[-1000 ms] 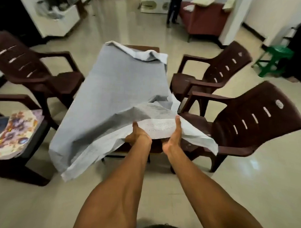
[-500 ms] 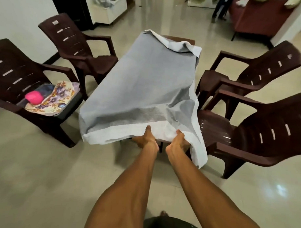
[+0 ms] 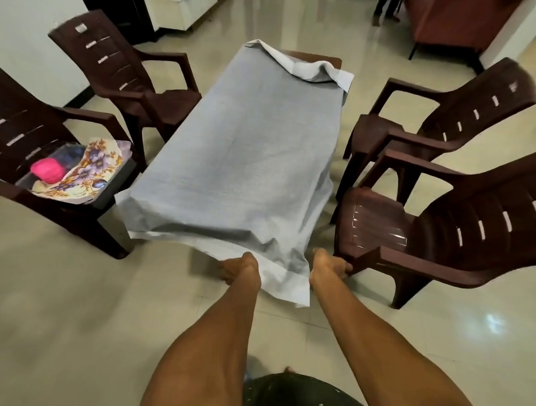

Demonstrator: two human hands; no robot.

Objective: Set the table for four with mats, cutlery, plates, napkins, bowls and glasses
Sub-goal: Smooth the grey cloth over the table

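A grey tablecloth (image 3: 247,147) covers the brown table (image 3: 314,57), with its far right corner folded back and rumpled. My left hand (image 3: 240,268) is shut on the cloth's near hanging edge. My right hand (image 3: 328,265) sits just right of the hanging near corner with its fingers curled against the front of a chair's armrest; what it grips is unclear. A floral-printed stack (image 3: 88,169) and a pink object (image 3: 47,171) lie on the seat of the near left chair (image 3: 17,127).
Brown plastic armchairs stand around the table: one at far left (image 3: 122,76), one at far right (image 3: 452,118), one near right (image 3: 457,227) close to my right hand. A white cabinet (image 3: 179,8) and a red sofa (image 3: 455,24) stand beyond.
The cloth has been pulled down flat over the table. My hands have moved apart and lower, the right one sliding off to the cloth's right corner by the chair arm.
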